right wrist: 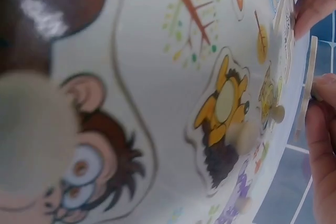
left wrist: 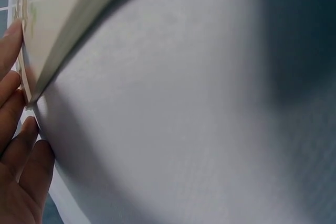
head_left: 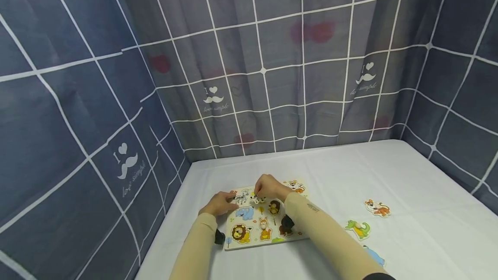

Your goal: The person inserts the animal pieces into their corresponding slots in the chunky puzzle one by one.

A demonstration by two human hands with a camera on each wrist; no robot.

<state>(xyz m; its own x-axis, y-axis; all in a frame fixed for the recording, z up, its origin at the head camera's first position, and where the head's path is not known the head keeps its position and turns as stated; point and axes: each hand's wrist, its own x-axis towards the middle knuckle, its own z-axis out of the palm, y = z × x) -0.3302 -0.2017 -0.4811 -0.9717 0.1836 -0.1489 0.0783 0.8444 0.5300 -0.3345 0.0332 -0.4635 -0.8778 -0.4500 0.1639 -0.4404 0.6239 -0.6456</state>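
A wooden animal puzzle board point(head_left: 253, 245) lies on the table, with knobbed pieces such as a lion point(head_left: 241, 233), an elephant point(head_left: 244, 213) and a kangaroo point(head_left: 264, 229). My left hand point(head_left: 218, 204) rests at its left edge, fingers fairly straight and touching the board. My right hand point(head_left: 268, 186) is over the board's upper part, right of the zebra point(head_left: 241, 197). It pinches a thin puzzle piece point(right wrist: 311, 69), seen edge-on in the right wrist view and raised off the board. Beneath that hand a black-and-white spotted animal point(head_left: 257, 198) shows, partly covered.
Right of the board lie loose pieces: a tiger point(head_left: 377, 208), a green crocodile point(head_left: 358, 229) and a blue piece point(head_left: 375, 256) partly hidden by the right sleeve. Dark checked curtains point(head_left: 280, 55) surround the white-covered table point(head_left: 330, 172).
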